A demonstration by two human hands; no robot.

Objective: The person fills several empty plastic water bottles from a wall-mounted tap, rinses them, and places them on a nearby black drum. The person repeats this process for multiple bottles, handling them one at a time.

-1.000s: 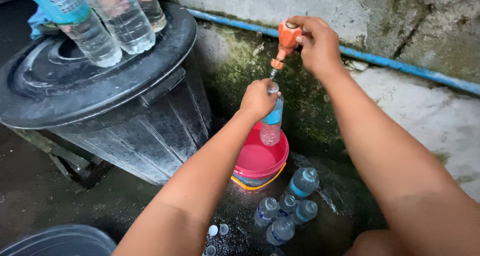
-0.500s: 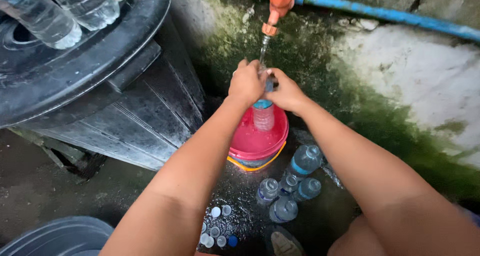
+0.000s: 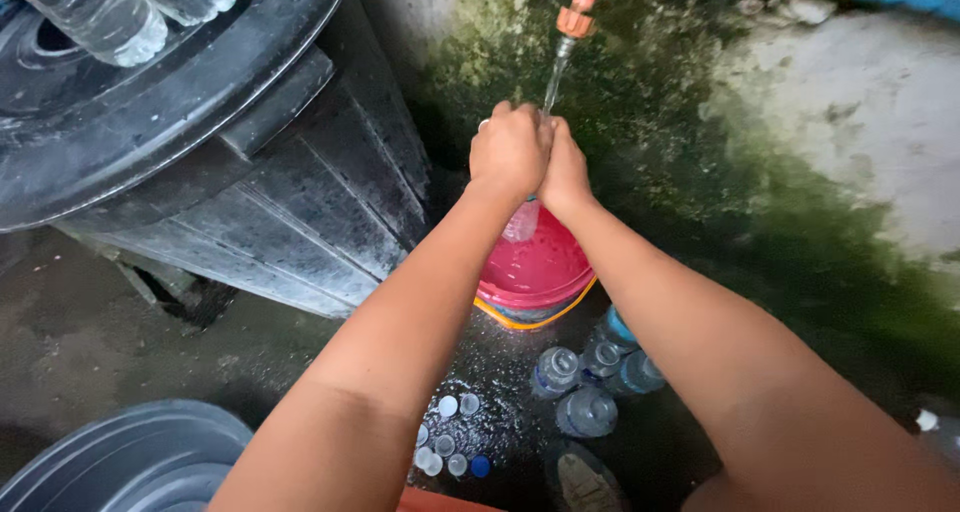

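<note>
Wet, dark concrete floor runs under a wall stained green with moss, and an orange tap juts from that wall, pouring a thin stream of water. Directly below the tap, my left hand and right hand are both closed tight around the neck of a clear plastic bottle, pressed against each other, so the mouth of the bottle is hidden from view. Only the bottle's lower body shows, hanging under my fists. Further below the tap sits a red bucket full of water, catching the runoff. Below and a little right of the tap, past the bucket, several capped bottles stand clustered on the floor, with loose bottle caps scattered just left of them. Left of the tap stands a large black barrel with more bottles resting on its lid. As I judge it, wet fingers could let the bottle slip and drop into the bucket, and a stream missing the narrow mouth would splash across my wrists and the floor.
</note>
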